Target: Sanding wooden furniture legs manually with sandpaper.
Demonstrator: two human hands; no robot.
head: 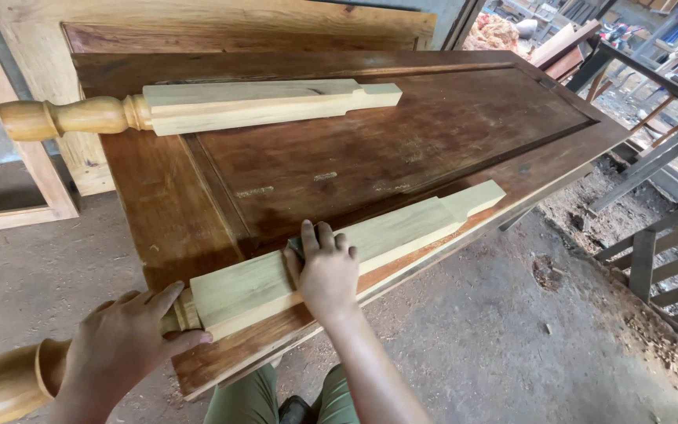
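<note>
Left hand [123,341]: your fingers wrap the turned neck of the near pale wooden leg [339,251] | Right hand [325,271]: presses flat on its square section, something dark beneath | Leg: lying along the near edge of the brown door panel [402,149] | Second leg [198,108]: at the far edge.

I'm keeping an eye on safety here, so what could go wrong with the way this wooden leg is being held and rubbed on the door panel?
1. The near leg lies along the door panel's front edge, its turned end hanging past the corner; if the left hand slips, it may roll off.
2. The right hand presses something small and dark, hard to identify, on bare wood; splinters may catch the fingers.
3. The far leg rests loose, its turned end overhanging.
</note>
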